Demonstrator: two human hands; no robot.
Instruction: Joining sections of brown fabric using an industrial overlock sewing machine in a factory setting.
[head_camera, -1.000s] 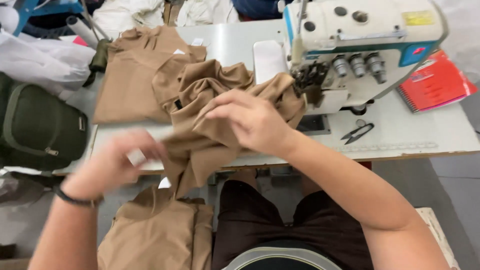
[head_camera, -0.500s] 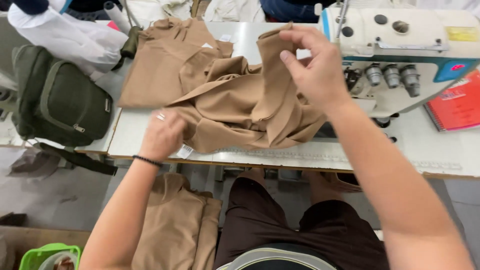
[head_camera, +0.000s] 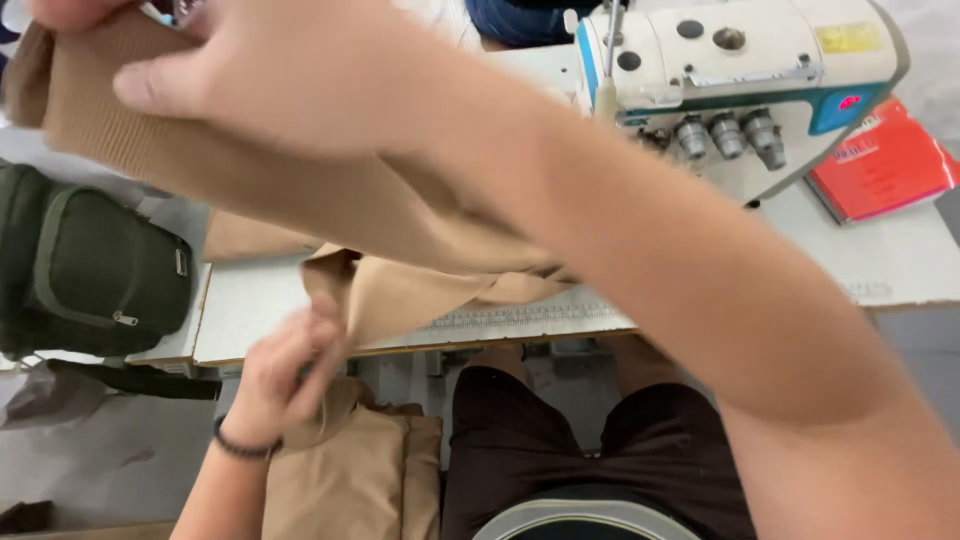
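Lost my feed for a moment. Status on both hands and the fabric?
Right hand raised, gripping tan fabric. Left hand pinching its lower edge at the table front. Right forearm blocks much of the view.

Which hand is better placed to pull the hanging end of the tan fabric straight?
Left. The left hand already grips the tan fabric at the table edge; the right hand holds its other end high.
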